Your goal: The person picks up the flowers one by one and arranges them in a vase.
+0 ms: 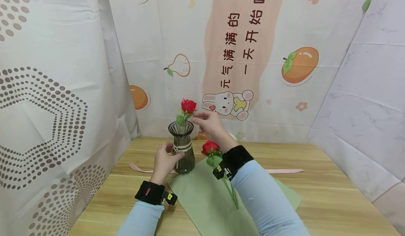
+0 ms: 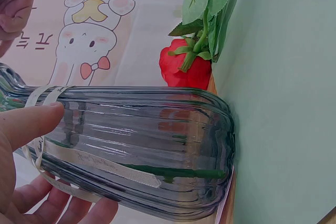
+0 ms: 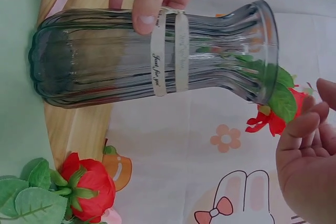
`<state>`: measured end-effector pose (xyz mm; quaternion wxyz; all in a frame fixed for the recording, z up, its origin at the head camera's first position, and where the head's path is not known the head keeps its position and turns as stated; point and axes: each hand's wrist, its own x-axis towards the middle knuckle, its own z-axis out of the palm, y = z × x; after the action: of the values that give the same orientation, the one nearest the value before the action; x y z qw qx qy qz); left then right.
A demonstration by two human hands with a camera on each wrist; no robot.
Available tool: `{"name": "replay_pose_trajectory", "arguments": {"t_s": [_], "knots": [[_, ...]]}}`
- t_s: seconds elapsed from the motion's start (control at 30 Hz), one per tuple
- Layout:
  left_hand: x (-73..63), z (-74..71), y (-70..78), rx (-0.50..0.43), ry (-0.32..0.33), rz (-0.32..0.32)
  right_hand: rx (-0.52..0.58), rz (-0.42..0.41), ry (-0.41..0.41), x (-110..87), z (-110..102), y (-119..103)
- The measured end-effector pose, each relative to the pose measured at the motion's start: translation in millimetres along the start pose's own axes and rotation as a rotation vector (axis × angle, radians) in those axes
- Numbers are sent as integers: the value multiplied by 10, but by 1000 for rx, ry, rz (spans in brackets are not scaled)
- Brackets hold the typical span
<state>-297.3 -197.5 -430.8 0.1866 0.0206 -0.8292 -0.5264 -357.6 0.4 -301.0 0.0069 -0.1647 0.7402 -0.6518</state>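
My left hand (image 1: pixel 165 161) holds a grey ribbed glass vase (image 1: pixel 186 161) upright, thumb across its front and fingers round the far side. A pale printed ribbon (image 3: pixel 181 51) is tied about the vase's neck. One red artificial rose (image 1: pixel 188 106) stands in the vase, its bloom and leaves above the rim. Inside, its green stem (image 2: pixel 178 172) reaches near the bottom, seen through the glass. My right hand (image 1: pixel 211 124) is beside the bloom and upper leaves, with fingers loosely bent and the fingertips right at the flower's edge.
Another red rose (image 1: pixel 210 147) lies on a sheet of green paper (image 1: pixel 202 193), right of the vase. A pink ribbon (image 1: pixel 284 171) runs across the wooden table (image 1: pixel 332 193) behind the paper. A printed cloth (image 1: pixel 177 25) hangs at the back, with more hangings on both sides.
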Motion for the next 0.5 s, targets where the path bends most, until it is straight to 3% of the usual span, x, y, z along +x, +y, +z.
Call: {"name": "replay_pose_trajectory", "arguments": {"t_s": [0.13, 0.5], "knots": [[-4, 5, 4, -2, -1, -4, 52, -39, 11, -22, -73, -4], [-10, 4, 11, -10, -4, -7, 46, -90, 62, -54, -394, -19]]}}
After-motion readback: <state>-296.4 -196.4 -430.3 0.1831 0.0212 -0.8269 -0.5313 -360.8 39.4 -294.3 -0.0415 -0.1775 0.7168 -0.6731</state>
